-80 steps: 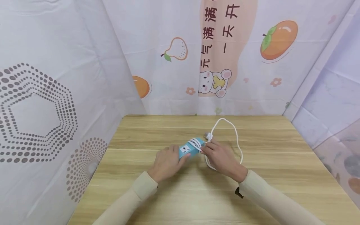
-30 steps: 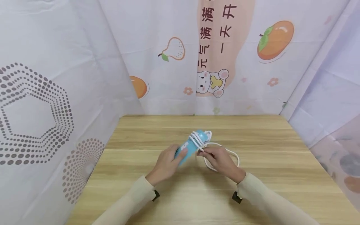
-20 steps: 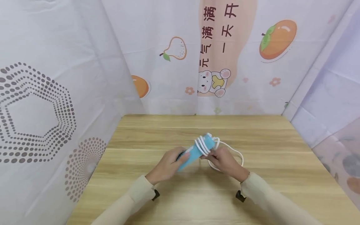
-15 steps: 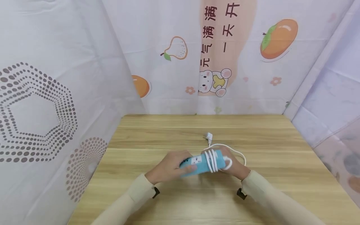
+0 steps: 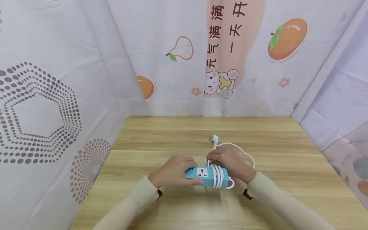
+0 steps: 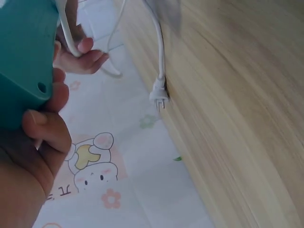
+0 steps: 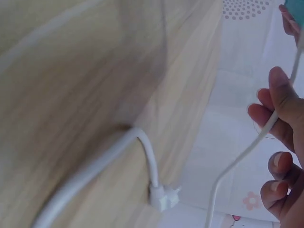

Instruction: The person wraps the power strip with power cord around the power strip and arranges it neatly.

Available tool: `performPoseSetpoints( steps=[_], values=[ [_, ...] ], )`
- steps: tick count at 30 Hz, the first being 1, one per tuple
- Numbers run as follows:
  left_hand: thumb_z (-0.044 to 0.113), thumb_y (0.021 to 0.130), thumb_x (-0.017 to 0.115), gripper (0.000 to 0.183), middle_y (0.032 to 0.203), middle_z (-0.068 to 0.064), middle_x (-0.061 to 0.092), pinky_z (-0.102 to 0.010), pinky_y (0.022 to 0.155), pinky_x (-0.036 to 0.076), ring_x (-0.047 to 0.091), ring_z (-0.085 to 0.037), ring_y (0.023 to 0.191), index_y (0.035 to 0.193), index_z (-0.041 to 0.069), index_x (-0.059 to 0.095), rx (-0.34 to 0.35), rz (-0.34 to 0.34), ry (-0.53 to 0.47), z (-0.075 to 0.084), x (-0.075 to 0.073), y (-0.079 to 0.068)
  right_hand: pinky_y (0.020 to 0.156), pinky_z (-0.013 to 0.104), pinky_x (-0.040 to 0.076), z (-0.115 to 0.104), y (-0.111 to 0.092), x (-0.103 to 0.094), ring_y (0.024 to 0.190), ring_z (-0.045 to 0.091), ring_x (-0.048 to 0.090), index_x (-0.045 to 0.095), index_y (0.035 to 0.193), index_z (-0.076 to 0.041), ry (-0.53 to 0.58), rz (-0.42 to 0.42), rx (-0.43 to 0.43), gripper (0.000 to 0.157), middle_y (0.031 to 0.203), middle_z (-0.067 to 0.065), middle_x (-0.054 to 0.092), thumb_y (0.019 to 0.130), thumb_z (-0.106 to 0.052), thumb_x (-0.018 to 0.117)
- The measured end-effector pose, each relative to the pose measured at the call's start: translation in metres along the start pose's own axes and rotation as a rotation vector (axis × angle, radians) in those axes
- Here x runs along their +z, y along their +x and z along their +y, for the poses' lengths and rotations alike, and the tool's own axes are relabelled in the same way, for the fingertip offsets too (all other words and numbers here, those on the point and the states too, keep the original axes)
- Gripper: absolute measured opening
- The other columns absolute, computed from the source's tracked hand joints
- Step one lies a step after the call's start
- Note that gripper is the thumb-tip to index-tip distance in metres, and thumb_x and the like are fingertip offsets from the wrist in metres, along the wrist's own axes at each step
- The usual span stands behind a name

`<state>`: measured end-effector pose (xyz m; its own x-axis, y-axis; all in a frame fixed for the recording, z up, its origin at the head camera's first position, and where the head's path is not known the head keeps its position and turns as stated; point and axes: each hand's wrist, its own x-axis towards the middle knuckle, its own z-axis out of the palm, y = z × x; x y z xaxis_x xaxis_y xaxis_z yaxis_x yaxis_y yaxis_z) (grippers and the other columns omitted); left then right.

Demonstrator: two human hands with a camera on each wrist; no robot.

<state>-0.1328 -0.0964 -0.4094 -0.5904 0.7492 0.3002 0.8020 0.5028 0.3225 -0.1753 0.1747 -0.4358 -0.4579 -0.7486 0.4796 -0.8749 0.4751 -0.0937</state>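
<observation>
A light-blue power strip [image 5: 207,182] with white sockets is held lengthwise, close over the table. My left hand [image 5: 175,172] grips its left end, thumb along the near side, fingers on the far side. The strip's white power cord [image 5: 217,176] is wound several turns round the right end, with a small loop where it leaves the end. On the far side, my right hand [image 5: 230,161] pinches the cord between thumb and fingers, as the right wrist view shows with the cord [image 7: 256,137] running toward the strip. The plug [image 5: 214,138] lies on the table beyond that hand.
The loose cord curves from behind the right hand round to the plug on the wood-grain table [image 5: 161,134]. A printed curtain [image 5: 172,83] hangs at the back edge, and more cloth [image 5: 95,95] closes the left side.
The strip has swung from slanting away to lying nearly level and nearer me. Cord has been wound round its right end, the loose loop is smaller, and the right hand has shifted to the far side.
</observation>
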Motion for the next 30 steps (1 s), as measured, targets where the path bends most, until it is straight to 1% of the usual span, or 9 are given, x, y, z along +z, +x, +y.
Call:
performPoseSetpoints(
  steps=[2,6,8,12,16,20,24,27,30],
  values=[
    [0.068,0.089,0.066,0.048,0.078,0.016,0.055,-0.013,0.053,0.034,0.044,0.005,0.062,0.089,0.020,0.069,-0.021,-0.002,0.039,0.001,0.003,-0.001,0.073,0.030,0.055,-0.001,0.001,-0.002,0.085,0.009,0.066,0.075,0.095,-0.018,-0.045,0.004,-0.031,0.020,0.093,-0.009,0.072,0.081,-0.007,0.083],
    [0.074,0.089,0.060,0.054,0.079,0.016,0.054,-0.013,0.051,0.034,0.043,0.004,0.061,0.090,0.020,0.068,-0.058,-0.021,0.117,0.004,0.008,-0.001,0.064,0.028,0.054,-0.005,0.004,-0.007,0.080,0.010,0.066,0.075,0.089,-0.018,-0.161,0.029,-0.104,0.020,0.087,-0.007,0.070,0.075,-0.017,0.090],
    [0.075,0.090,0.059,0.056,0.079,0.015,0.054,-0.014,0.051,0.034,0.043,0.003,0.060,0.092,0.020,0.069,-0.071,-0.024,0.147,0.006,0.009,-0.002,0.060,0.027,0.053,-0.009,0.004,-0.010,0.077,0.009,0.066,0.075,0.088,-0.018,-0.202,0.031,-0.116,0.021,0.085,-0.007,0.069,0.073,-0.020,0.091],
    [0.076,0.090,0.057,0.058,0.080,0.013,0.055,-0.015,0.050,0.033,0.044,0.002,0.060,0.093,0.019,0.070,-0.088,-0.020,0.220,0.008,0.012,-0.001,0.056,0.025,0.050,-0.015,0.005,-0.014,0.073,0.008,0.064,0.077,0.087,-0.018,-0.236,0.026,-0.082,0.021,0.083,-0.007,0.066,0.072,-0.022,0.091],
    [0.076,0.091,0.054,0.061,0.081,0.010,0.057,-0.017,0.048,0.033,0.044,-0.001,0.061,0.093,0.018,0.070,-0.088,-0.022,0.318,0.011,0.016,0.001,0.048,0.023,0.042,-0.019,0.005,-0.016,0.065,0.007,0.057,0.076,0.086,-0.018,-0.264,0.028,-0.040,0.019,0.079,-0.007,0.061,0.076,-0.028,0.089],
    [0.076,0.092,0.054,0.062,0.079,0.008,0.054,-0.018,0.046,0.031,0.042,-0.003,0.060,0.090,0.016,0.069,-0.091,-0.023,0.394,0.015,0.018,0.002,0.047,0.024,0.038,-0.024,0.007,-0.015,0.060,0.008,0.051,0.074,0.086,-0.018,-0.278,0.039,-0.017,0.015,0.078,-0.006,0.058,0.080,-0.024,0.088],
    [0.076,0.091,0.055,0.061,0.076,0.007,0.053,-0.019,0.044,0.028,0.041,-0.004,0.058,0.087,0.016,0.067,-0.105,-0.009,0.450,0.019,0.019,0.002,0.046,0.023,0.036,-0.029,0.010,-0.017,0.058,0.008,0.048,0.074,0.085,-0.018,-0.282,0.035,0.008,0.012,0.077,-0.005,0.057,0.084,-0.021,0.085],
    [0.075,0.092,0.055,0.061,0.075,0.005,0.053,-0.020,0.043,0.028,0.040,-0.005,0.058,0.087,0.015,0.067,-0.112,0.001,0.488,0.022,0.021,0.003,0.045,0.022,0.035,-0.031,0.012,-0.018,0.057,0.007,0.046,0.074,0.085,-0.017,-0.274,0.021,0.048,0.011,0.075,-0.005,0.057,0.086,-0.021,0.084],
    [0.074,0.093,0.054,0.062,0.076,0.005,0.054,-0.021,0.042,0.028,0.040,-0.006,0.060,0.086,0.014,0.067,-0.124,0.009,0.506,0.023,0.024,0.003,0.044,0.022,0.035,-0.033,0.013,-0.019,0.055,0.007,0.046,0.074,0.085,-0.015,-0.262,0.017,0.089,0.011,0.074,-0.006,0.057,0.087,-0.021,0.083]
  ],
)
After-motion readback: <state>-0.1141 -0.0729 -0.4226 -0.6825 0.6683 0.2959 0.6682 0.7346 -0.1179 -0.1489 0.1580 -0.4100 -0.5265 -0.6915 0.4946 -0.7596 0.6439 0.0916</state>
